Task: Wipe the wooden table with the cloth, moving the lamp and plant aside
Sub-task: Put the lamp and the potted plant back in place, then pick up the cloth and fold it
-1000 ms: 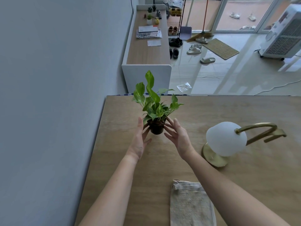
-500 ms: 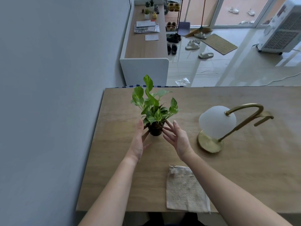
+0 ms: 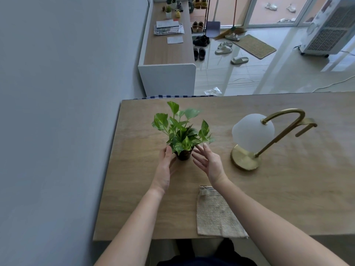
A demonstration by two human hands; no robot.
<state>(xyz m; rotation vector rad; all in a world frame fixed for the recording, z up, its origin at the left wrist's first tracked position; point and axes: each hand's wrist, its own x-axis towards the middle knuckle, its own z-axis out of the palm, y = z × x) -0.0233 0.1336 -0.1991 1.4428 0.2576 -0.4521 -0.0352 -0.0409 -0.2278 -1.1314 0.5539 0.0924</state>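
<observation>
Cloth (image 3: 211,215) partly beneath right forearm (image 3: 259,214)

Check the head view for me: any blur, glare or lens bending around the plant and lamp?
Head view: plant slightly motion-blurred at its top leaves; lamp globe bright but not blown out; daylight glares off the floor tiles beyond the wooden table; wide lens tilts the air cooler top right; cloth in focus.
</observation>
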